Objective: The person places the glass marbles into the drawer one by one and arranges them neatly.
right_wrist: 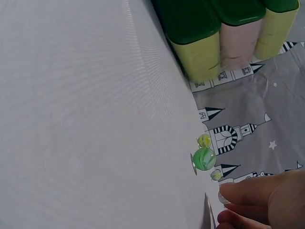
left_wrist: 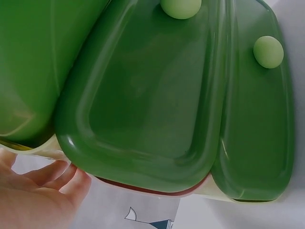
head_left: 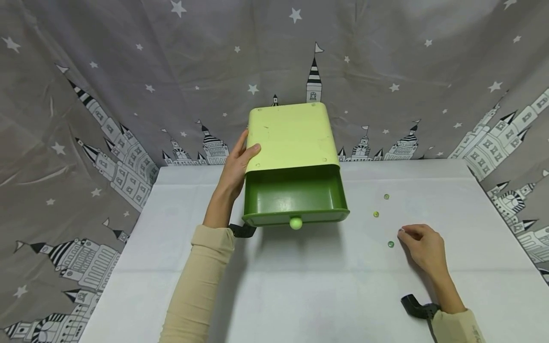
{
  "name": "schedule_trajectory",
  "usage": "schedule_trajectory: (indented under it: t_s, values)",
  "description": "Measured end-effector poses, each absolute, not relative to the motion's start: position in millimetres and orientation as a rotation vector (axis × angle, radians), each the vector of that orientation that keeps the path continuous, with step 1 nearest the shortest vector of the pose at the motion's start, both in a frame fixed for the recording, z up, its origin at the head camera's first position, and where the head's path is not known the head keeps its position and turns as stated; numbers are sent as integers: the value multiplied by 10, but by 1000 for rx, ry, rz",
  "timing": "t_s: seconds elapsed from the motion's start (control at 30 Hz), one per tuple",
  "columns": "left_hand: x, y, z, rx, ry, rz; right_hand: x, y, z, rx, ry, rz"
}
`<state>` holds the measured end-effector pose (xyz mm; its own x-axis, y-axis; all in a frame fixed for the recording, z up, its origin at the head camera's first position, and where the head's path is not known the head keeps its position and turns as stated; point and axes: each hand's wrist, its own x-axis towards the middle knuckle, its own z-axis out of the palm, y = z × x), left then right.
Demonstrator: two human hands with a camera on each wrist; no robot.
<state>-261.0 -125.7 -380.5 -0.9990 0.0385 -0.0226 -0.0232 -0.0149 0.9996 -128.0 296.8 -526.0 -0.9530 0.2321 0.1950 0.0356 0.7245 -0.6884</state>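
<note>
Across the lower frame a white table (head_left: 309, 295) is seen; at centre stands a yellow cabinet (head_left: 291, 136), its green top drawer (head_left: 266, 219) open. The cabinet's left side is clamped by the left hand (head_left: 233, 169), thumb on top. By the right hand (head_left: 426, 247), lower right, a clear marble (right_wrist: 222, 197) is pinched; three coloured marbles (head_left: 391, 244) are scattered nearby.

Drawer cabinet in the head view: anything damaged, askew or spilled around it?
Nothing serious stands out. The cabinet's yellow top has a small dark mark, possibly a scuff. Three marbles lie loose on the white table, outside the open drawer, but they look set out rather than spilled.
</note>
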Motion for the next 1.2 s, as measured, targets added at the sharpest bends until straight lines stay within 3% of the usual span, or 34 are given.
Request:
schedule_trajectory:
  t_s: [0.67,1.2]
  values:
    - [-2621,-1253,-3795,35,2175,2199,-1270,2970,-5153,-379,-2608,1194]
    - [-2613,-1265,-3815,30,2177,2195,-1199,2876,-4895,-314,-2407,1295]
